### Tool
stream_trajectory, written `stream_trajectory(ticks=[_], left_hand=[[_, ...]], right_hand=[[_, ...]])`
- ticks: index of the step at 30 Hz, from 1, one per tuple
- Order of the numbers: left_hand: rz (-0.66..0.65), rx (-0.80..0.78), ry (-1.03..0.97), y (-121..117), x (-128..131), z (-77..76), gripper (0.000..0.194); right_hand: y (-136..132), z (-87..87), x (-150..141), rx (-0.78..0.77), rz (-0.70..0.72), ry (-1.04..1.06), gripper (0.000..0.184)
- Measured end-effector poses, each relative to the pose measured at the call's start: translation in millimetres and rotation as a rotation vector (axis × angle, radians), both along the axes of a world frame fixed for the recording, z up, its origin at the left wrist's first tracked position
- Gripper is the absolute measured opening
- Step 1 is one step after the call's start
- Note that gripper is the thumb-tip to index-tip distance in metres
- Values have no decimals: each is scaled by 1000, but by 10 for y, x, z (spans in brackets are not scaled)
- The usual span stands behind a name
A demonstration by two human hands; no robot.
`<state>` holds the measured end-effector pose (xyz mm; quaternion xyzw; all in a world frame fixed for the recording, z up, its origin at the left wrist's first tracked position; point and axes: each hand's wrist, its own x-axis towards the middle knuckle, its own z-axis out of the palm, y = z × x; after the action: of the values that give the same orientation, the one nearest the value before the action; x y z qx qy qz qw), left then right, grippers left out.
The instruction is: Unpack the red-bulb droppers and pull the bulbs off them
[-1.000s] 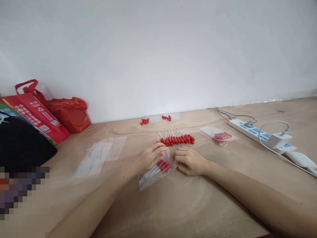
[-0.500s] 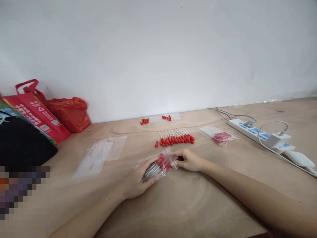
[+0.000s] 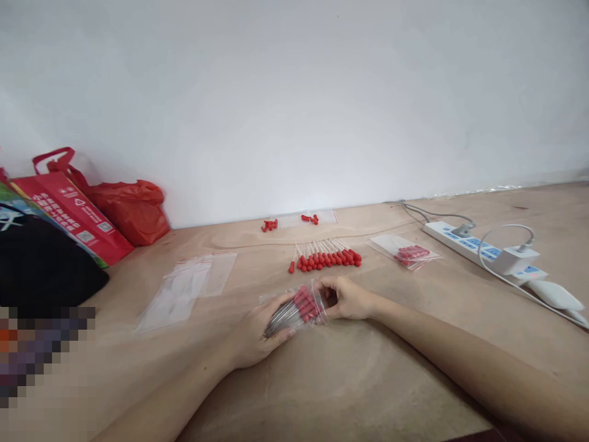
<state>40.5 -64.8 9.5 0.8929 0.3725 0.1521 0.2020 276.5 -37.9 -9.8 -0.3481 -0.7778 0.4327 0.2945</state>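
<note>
- Your left hand (image 3: 256, 333) curls around the clear bag (image 3: 295, 309), gripping the red-ended sticks (image 3: 305, 302) inside.
- Your right hand (image 3: 344, 298) curls at its right edge; whether it pinches, I cannot tell.
- Steady the sticks gently; hold that edge flat.

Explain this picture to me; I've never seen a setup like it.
No machine here: these are a person's bare hands, seen from a camera on that person's head, looking forward and down. The left hand holds a clear bag of red-ended rods; the right hand has its fingers at the bag's other end. Beyond them on the table lies a row of red-ended sticks. Flat bags lie to the left; a power strip lies to the right.
</note>
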Motion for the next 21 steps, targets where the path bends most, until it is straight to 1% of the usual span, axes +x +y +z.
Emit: stream_trajectory(ticks=[3, 5, 9, 12, 14, 18, 21], left_hand=[[17, -6, 9, -2, -1, 3, 52], [15, -6, 10, -2, -4, 7, 52], [-13, 2, -6, 6, -19, 8, 53], [-28, 15, -14, 17, -32, 0, 53], [-45, 18, -10, 21, -35, -3, 51], [-85, -5, 13, 18, -27, 9, 43], [-88, -25, 14, 18, -21, 20, 42]], right_hand=[[0, -23, -21, -15, -12, 22, 38], [-5, -9, -29, -16, 7, 34, 38], [-19, 50, -29, 59, 33, -6, 28], [-32, 77, -21, 44, 54, -18, 26], [-45, 87, -16, 26, 79, -20, 26], [-60, 109, 2, 82, 99, -37, 22], [-36, 125, 58, 75, 102, -54, 23]])
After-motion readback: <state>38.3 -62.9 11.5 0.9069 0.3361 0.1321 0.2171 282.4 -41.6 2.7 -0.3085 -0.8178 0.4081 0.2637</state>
